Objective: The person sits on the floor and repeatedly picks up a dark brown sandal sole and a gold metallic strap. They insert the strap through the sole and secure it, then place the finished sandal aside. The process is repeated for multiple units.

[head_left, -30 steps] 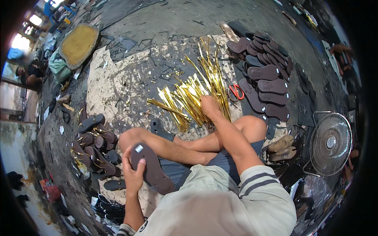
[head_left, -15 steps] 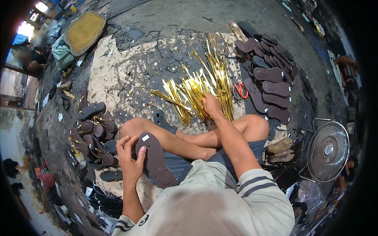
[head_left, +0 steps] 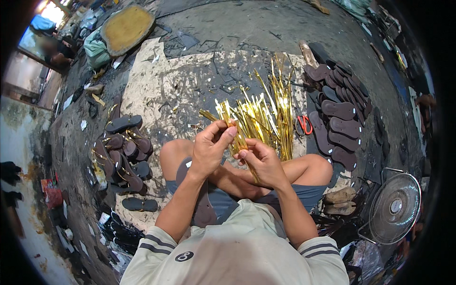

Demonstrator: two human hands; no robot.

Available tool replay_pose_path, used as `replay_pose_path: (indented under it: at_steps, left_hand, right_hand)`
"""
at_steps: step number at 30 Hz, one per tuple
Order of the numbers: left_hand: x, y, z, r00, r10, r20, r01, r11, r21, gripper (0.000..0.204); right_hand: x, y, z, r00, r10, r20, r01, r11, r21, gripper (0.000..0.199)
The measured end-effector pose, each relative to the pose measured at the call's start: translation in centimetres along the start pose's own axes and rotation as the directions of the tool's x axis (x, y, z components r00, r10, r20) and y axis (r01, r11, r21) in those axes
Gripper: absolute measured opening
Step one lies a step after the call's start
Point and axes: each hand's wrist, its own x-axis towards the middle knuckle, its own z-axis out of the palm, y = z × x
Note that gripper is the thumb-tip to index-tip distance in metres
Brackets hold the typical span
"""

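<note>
Both of my hands are raised in front of my crossed legs. My left hand is closed, thumb against fingertips, at the upper end of a gold strap. Lower on that strap, my right hand is closed around it; whether it is one strap or a few cannot be made out. A dark brown sandal sole with a white sticker lies on my left thigh, partly covered by my left forearm. Just beyond my hands, many shiny gold straps are spread in a pile on the floor sheet.
Red-handled scissors lie right of the pile. Rows of brown soles are at the right, above wooden foot forms and a metal fan. Sandals with gold straps are heaped at the left. A person sits far left.
My left hand has let go of the sole, which now rests on my thigh, and moved right. My right hand has drawn gold strapping back from the pile, and both hands now meet on it.
</note>
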Motion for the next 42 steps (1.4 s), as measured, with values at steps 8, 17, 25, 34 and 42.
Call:
replay_pose_path:
  at_steps: [8, 17, 25, 34, 42]
  left_hand:
    - [-0.7, -2.4, -0.4, 0.959, 0.004, -0.283, -0.082, 0.96, -0.266, 0.02]
    - [-1.1, -4.0, -1.1, 0.982, 0.047, -0.181, -0.058, 0.997, -0.057, 0.019]
    - [-1.2, -1.8, 0.3, 0.964, 0.155, -0.217, -0.176, 0.981, -0.082, 0.029]
    - [-3.0, -0.8, -0.4, 0.972, 0.217, -0.086, -0.225, 0.971, -0.086, 0.019]
    - [-3.6, -0.4, 0.1, 0.985, 0.161, -0.059, -0.171, 0.939, -0.299, 0.02]
  right_hand:
    - [4.6, 1.2, -2.9, 0.948, -0.131, -0.289, 0.2, 0.954, 0.225, 0.024]
    - [5.2, 1.6, -3.4, 0.957, -0.271, -0.104, 0.209, 0.892, -0.401, 0.044]
    - [0.8, 0.2, -0.4, 0.951, -0.168, -0.26, 0.097, 0.959, -0.267, 0.025]
    - [-0.6, -4.4, 2.3, 0.833, -0.521, -0.186, 0.411, 0.807, -0.424, 0.028]
    - [-1.4, -4.7, 3.4, 0.803, -0.59, -0.084, 0.486, 0.729, -0.481, 0.03]
